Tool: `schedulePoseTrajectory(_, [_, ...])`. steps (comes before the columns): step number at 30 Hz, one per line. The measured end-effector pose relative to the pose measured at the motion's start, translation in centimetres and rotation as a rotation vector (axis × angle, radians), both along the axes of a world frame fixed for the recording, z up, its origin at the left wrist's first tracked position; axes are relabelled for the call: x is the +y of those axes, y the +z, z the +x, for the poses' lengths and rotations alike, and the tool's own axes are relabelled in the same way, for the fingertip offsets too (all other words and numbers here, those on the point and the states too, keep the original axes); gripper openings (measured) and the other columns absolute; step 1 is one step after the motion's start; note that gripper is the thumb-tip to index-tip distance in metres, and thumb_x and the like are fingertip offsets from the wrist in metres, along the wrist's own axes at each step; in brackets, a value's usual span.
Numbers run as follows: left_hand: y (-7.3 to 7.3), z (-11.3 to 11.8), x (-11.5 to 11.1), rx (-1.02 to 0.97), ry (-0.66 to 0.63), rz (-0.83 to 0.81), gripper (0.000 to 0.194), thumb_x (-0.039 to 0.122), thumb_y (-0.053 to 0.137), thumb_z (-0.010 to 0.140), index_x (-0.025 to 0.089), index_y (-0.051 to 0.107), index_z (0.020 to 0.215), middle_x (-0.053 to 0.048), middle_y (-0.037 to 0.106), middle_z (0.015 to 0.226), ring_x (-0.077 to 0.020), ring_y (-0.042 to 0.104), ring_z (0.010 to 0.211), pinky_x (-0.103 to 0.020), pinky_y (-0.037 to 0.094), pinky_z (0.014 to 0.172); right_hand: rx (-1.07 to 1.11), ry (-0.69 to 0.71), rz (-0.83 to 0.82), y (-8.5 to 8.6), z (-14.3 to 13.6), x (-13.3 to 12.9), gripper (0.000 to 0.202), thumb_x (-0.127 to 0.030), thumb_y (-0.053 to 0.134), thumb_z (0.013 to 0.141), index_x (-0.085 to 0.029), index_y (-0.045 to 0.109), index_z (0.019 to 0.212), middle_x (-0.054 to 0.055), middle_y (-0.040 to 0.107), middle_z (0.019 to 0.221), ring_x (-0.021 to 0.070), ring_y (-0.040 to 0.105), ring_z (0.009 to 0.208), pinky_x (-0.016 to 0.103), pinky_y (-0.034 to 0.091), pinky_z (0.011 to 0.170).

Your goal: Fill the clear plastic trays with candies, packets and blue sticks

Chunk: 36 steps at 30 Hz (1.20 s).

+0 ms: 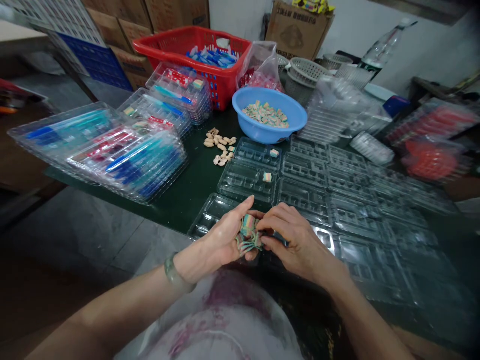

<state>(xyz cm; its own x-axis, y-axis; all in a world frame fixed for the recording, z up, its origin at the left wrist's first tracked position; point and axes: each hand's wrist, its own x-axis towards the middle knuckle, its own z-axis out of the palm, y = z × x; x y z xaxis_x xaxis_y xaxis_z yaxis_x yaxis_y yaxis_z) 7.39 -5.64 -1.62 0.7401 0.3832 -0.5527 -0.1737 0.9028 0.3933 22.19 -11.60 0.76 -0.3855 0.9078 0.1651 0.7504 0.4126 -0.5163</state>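
Note:
My left hand [221, 237] cups a small pile of rainbow-striped erasers [248, 233] at the table's near edge. My right hand [296, 240] meets it from the right, its fingertips pinching at the pile. Just beyond my hands lie clear plastic blister trays [318, 192] spread over the dark green table [191, 187]. Two of the nearer trays each hold one striped eraser [267, 177] in a small pocket. A blue bowl [296, 117] with several more striped erasers stands behind the trays.
Peanuts [220, 145] lie loose left of the trays. Stacks of filled blister packs [112, 150] with pens sit at the left. A red basket [176, 42], a plastic bag [258, 62], white baskets [307, 70], a bottle [384, 47] and cardboard boxes [296, 30] stand at the back.

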Motion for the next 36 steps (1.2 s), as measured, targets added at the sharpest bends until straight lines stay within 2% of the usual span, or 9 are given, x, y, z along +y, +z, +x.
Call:
schedulePoseTrajectory(8, [-0.1, 0.0, 0.0, 0.025, -0.015, -0.012, 0.042, 0.054, 0.046, 0.078, 0.014, 0.055, 0.069, -0.002, 0.052, 0.047, -0.0136, 0.047, 0.034, -0.023, 0.036, 0.028, 0.063, -0.017, -0.004, 0.0, 0.0, -0.1, 0.015, -0.005, 0.054, 0.075, -0.019, 0.051, 0.079, 0.003, 0.054, 0.088, 0.0181, 0.045, 0.086, 0.034, 0.035, 0.075])
schedulePoseTrajectory(13, [-0.2, 0.1, 0.1, 0.026, -0.010, -0.020, 0.042, 0.055, 0.048, 0.077, 0.014, 0.058, 0.072, -0.001, 0.051, 0.048, -0.0130, 0.047, 0.036, -0.022, 0.035, 0.029, 0.104, 0.003, 0.076, -0.8, -0.1, -0.4, 0.012, -0.007, 0.049, 0.080, -0.019, 0.050, 0.077, 0.003, 0.056, 0.085, 0.0187, 0.045, 0.086, 0.035, 0.035, 0.076])
schedulePoseTrajectory(19, [-0.4, 0.0, 0.3, -0.032, -0.049, -0.048, 0.042, 0.053, 0.045, 0.079, 0.013, 0.058, 0.070, -0.003, 0.055, 0.052, -0.0125, 0.049, 0.038, -0.021, 0.036, 0.030, 0.140, -0.030, 0.057, -0.7, -0.1, -0.6, 0.019, -0.008, 0.050, 0.081, -0.020, 0.053, 0.095, 0.003, 0.058, 0.089, 0.0179, 0.046, 0.086, 0.034, 0.037, 0.075])
schedulePoseTrajectory(21, [-0.5, 0.0, 0.3, -0.061, -0.057, -0.058, 0.042, 0.052, 0.045, 0.080, 0.013, 0.059, 0.075, -0.003, 0.056, 0.053, -0.0126, 0.049, 0.039, -0.021, 0.036, 0.030, 0.148, -0.038, 0.038, -0.6, -0.2, -0.7, 0.022, -0.007, 0.052, 0.079, -0.021, 0.054, 0.097, 0.003, 0.058, 0.089, 0.0177, 0.046, 0.086, 0.034, 0.038, 0.075])
schedulePoseTrajectory(26, [-0.5, 0.0, 0.1, -0.066, -0.029, -0.070, 0.042, 0.052, 0.046, 0.079, 0.013, 0.058, 0.082, -0.001, 0.054, 0.052, -0.0124, 0.048, 0.039, -0.022, 0.037, 0.030, 0.205, -0.067, -0.013, -0.5, -0.4, -1.0, 0.017, -0.004, 0.053, 0.078, -0.020, 0.055, 0.084, 0.001, 0.056, 0.084, 0.0168, 0.046, 0.085, 0.033, 0.038, 0.077])
schedulePoseTrajectory(29, [-0.4, -0.1, 0.1, -0.092, -0.003, -0.056, 0.039, 0.047, 0.043, 0.082, 0.011, 0.058, 0.082, -0.001, 0.052, 0.050, -0.0130, 0.049, 0.039, -0.021, 0.037, 0.030, 0.236, -0.101, -0.017, -0.1, -0.3, -1.1, 0.018, -0.003, 0.051, 0.078, -0.020, 0.053, 0.083, 0.002, 0.055, 0.085, 0.0174, 0.046, 0.085, 0.033, 0.038, 0.077])
schedulePoseTrajectory(32, [-0.3, -0.2, 0.2, -0.162, 0.012, -0.028, 0.038, 0.042, 0.040, 0.084, 0.009, 0.058, 0.089, -0.005, 0.057, 0.059, -0.0161, 0.056, 0.048, -0.020, 0.037, 0.031, 0.275, -0.157, -0.016, 0.7, 0.2, -1.2, 0.016, -0.006, 0.050, 0.081, -0.021, 0.052, 0.084, 0.002, 0.054, 0.085, 0.0173, 0.046, 0.085, 0.032, 0.038, 0.076])
schedulePoseTrajectory(36, [-0.2, -0.3, 0.5, -0.181, 0.078, -0.077, 0.036, 0.037, 0.043, 0.084, 0.007, 0.059, 0.095, -0.008, 0.061, 0.068, -0.0186, 0.060, 0.057, -0.025, 0.045, 0.043, 0.273, -0.153, -0.070, 2.2, 0.6, -1.8, 0.014, -0.008, 0.048, 0.084, -0.022, 0.051, 0.086, 0.001, 0.053, 0.086, 0.0157, 0.047, 0.084, 0.031, 0.037, 0.076])
